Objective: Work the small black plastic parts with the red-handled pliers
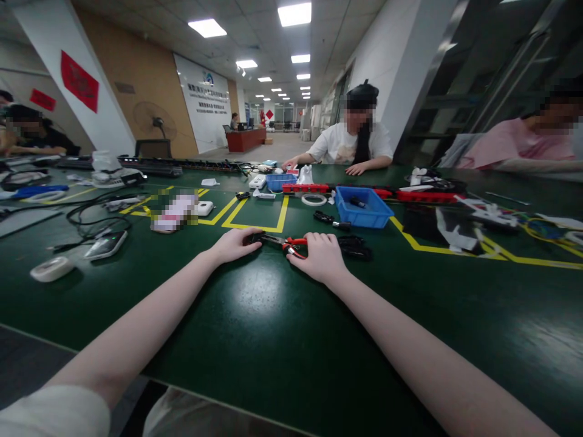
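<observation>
The right hand (324, 256) has its grip wrapped around pliers (289, 246). The left hand (234, 245) pinches a black part (255, 238) at the pliers' tips.

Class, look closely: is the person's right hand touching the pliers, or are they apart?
Touching. The head view shows the right hand wrapped round the handle end of the pliers, with no gap between them.

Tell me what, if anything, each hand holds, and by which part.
Right hand: red-handled pliers, by the handles. Left hand: a small black item; gripped part unclear.
</observation>
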Demonstrator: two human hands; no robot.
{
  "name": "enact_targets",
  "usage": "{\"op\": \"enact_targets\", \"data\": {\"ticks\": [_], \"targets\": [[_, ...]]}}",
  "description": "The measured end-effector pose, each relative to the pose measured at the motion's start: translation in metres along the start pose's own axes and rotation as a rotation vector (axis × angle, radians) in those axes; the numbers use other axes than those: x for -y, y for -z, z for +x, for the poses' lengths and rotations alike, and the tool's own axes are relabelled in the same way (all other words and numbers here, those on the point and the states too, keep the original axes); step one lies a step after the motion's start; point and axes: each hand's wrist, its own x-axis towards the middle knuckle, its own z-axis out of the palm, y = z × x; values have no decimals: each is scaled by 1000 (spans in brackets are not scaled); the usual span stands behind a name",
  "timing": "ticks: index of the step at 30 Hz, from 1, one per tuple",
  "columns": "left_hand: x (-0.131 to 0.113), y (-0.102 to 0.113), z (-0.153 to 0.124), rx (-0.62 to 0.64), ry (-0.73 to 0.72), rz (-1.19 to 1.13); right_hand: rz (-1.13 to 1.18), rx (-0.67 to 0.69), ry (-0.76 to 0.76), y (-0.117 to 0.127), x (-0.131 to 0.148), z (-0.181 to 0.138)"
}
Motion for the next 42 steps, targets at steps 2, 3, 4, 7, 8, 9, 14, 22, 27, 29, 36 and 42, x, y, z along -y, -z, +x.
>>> {"op": "enact_targets", "data": {"ticks": [2, 3, 4, 7, 8, 9, 14, 22, 27, 29, 36, 42], "targets": [[2, -1, 0, -13, 1, -6, 17, -7, -6, -1, -1, 0], [2, -2, 0, -28, 0, -1, 31, -6, -13, -2, -1, 0], [3, -3, 0, -43, -9, 10, 47, -5, -23, -2, -2, 0], [4, -3, 0, -62, -49, 72, 102, -5, -52, -5, -4, 1], [4, -3, 0, -60, -61, 90, 120, -9, -65, -5, -5, 2], [4, -3, 0, -57, -71, 105, 140, -13, -81, -6, -5, 2], [7, -4, 0, -71, -119, 126, 226, 28, -163, -4, -6, 5], [13, -6, 5, -72, -124, 182, 178, 118, -212, -1, -5, 7], [15, -8, 6, -90, -157, 107, 126, 87, -189, 0, -6, 7], [16, -8, 6, -102, -155, 91, 132, 52, -174, -1, -6, 7], [15, -8, 6, -98, -127, 72, 153, -29, -106, -4, -7, 6], [14, -9, 5, -92, -144, 11, 213, -81, -70, -5, -8, 5]]}}
